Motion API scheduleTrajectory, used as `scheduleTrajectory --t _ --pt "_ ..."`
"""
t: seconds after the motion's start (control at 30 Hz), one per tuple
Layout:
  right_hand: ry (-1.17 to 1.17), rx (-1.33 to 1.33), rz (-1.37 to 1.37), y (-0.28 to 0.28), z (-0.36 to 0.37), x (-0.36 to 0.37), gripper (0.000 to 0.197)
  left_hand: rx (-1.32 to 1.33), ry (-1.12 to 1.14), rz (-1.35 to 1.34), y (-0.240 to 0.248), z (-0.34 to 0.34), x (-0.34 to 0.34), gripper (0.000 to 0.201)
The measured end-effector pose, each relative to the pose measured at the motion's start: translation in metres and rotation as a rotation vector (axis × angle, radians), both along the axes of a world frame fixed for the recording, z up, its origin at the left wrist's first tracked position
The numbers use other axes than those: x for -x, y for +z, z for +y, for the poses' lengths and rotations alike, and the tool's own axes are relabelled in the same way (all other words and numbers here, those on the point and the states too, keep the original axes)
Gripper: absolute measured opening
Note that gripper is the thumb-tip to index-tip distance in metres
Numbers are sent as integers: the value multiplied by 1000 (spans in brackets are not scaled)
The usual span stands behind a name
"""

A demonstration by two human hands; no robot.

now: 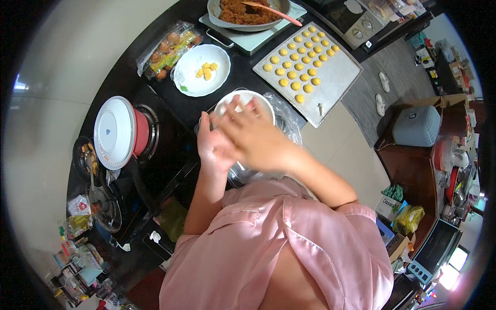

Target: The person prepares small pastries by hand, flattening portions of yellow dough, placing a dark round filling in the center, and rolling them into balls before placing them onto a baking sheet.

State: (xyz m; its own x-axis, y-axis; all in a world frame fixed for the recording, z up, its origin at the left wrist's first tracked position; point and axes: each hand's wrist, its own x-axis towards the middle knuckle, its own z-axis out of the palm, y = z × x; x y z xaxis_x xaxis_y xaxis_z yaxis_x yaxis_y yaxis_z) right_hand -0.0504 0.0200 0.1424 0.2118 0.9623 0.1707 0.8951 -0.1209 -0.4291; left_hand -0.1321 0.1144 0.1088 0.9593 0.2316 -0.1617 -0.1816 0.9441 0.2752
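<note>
My two hands are pressed palm to palm over a white bowl (264,99). Beneath is my left hand (213,149), palm up with its fingers stretched out. Across it lies my right hand (258,140), blurred, its fingers fairly flat; whatever may be between the palms is hidden. Just beyond, a white scalloped dish (184,66) holds several yellow dough-like pieces (207,70). To the right, several small round yellow balls (300,67) sit in rows on a perforated tray (338,85). A small pale object (321,108) lies near the tray's front corner.
Clear plastic (292,121) lies beside the white bowl. At the back, a pan (213,13) of brown filling with a spatula (279,11) rests on a pale cooktop (253,44). Left are packaged eggs (164,51) and a white-lidded red pot (114,133).
</note>
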Motion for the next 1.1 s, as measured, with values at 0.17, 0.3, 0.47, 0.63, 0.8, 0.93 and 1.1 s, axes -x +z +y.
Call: scheduleTrajectory --t 0.17,0.3,0.47,0.63,0.8,0.93,1.1 --pt "112 -175 175 10 40 11 67 107 -173 -88 4 -28 -3 79" --pt "-12 -42 63 -14 11 -4 70 248 -3 -438 -14 -23 -10 78" --pt "52 -205 207 26 28 27 55 -31 -177 -178 3 -21 -1 80" --pt "-353 -561 884 44 -5 -32 44 537 -252 -208 14 -7 2 64" --pt "-554 -611 863 22 -43 -41 39 439 -180 -154 5 -2 9 56" --pt "-550 -560 873 4 -53 -19 30 233 -34 194 17 -7 6 56" --pt "-496 -460 474 -14 -56 -13 30 241 -53 163 8 -10 -1 56"
